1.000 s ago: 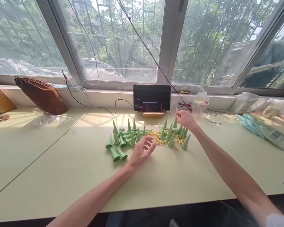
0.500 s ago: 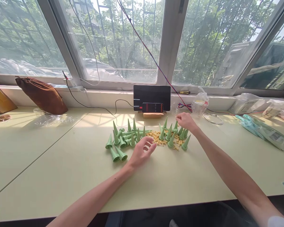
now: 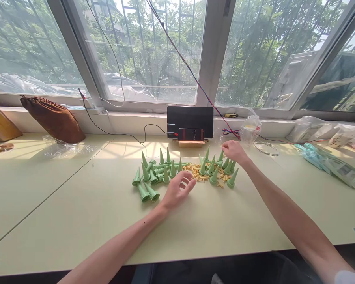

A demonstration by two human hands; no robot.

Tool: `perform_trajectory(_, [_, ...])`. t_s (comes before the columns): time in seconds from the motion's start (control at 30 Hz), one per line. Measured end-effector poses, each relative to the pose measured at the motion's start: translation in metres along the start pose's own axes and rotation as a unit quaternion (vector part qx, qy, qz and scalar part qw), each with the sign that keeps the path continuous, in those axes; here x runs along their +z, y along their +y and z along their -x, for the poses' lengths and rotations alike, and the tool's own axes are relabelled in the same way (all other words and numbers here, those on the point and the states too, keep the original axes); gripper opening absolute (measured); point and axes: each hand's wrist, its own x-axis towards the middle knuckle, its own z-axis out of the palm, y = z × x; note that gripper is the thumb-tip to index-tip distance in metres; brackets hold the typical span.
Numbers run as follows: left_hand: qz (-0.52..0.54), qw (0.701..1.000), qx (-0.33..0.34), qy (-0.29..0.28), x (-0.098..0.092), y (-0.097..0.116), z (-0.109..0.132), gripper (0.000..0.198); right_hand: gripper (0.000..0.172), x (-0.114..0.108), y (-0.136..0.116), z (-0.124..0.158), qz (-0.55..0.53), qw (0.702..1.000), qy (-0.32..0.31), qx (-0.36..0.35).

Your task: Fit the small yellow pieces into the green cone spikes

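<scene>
My right hand (image 3: 234, 152) is at the back right of a cluster of hollow green plastic cones. Its fingers are pinched at the tip of one upright green cone (image 3: 220, 156). Just in front of the cluster, my left hand (image 3: 177, 191) hovers with fingers curved and apart, holding nothing. Small yellow peg-like pieces (image 3: 201, 178) are heaped between the hands, with several green cones (image 3: 213, 177) standing among them. To the left, more green cones (image 3: 143, 194) lie on their sides, open ends showing, beside several upright ones. My left hand hides part of the pile.
A phone (image 3: 191, 134) leans on a small wooden stand (image 3: 191, 144) before a black tablet-like panel (image 3: 189, 114). A brown pouch (image 3: 55, 120) sits back left. Behind on the right are a plastic-wrapped cup (image 3: 251, 130), a coiled cable (image 3: 266, 149) and bagged items (image 3: 334, 163).
My right hand has shifted very slightly right, and the cone at its fingertips appears to have moved a little with it. My left hand stays in place.
</scene>
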Motion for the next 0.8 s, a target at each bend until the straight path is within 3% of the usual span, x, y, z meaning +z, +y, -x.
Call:
perform_trajectory(0.2, [-0.002,1.0,0.0,0.002,0.0,0.0,0.0,0.031,0.022,-0.001,0.003,0.001,-0.014,1.0,-0.012,-0.007])
perform_trajectory(0.5, [-0.007,1.0,0.003,0.005,0.001,-0.001,0.0,0.032,0.021,-0.004,0.011,-0.005,-0.013,0.999,0.05,0.015])
perform_trajectory(0.8, [-0.013,1.0,-0.002,0.003,-0.001,0.001,0.0,0.033,0.02,-0.003,0.015,-0.008,0.011,1.0,-0.018,0.015])
